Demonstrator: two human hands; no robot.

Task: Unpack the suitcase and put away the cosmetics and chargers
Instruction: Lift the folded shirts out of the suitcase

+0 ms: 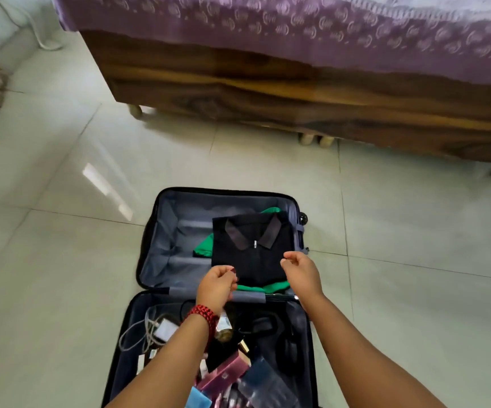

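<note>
Two hands in view, both over the open suitcase (150, 248) lying on the tiled floor (61, 172).

Left hand (216, 285): fingers curled in, tips at the near-left corner of the black polo shirt (253, 260). Cannot tell if it pinches the cloth or just touches it. One red bead bracelet (203, 315) on that wrist.

Right hand (300, 270): relaxed, fingers loosely bent, thumb and forefinger apart, grasping nothing. It hovers over the shirt's near-right corner.

Far half of the suitcase: one folded black polo shirt, lying on green clothing (204, 248) that shows at its left, top and near edges.

Near half, partly hidden under the forearms:
- one white charger (166, 328) with a grey cable (138, 334) looped beside it
- one pair of black headphones (289, 346)
- one small bottle (223, 334)
- pink cosmetic boxes (226, 375), count unclear
- one clear pouch (267, 387)

Beyond the suitcase: one wooden bed (267, 92) with a purple cover (297, 30).
</note>
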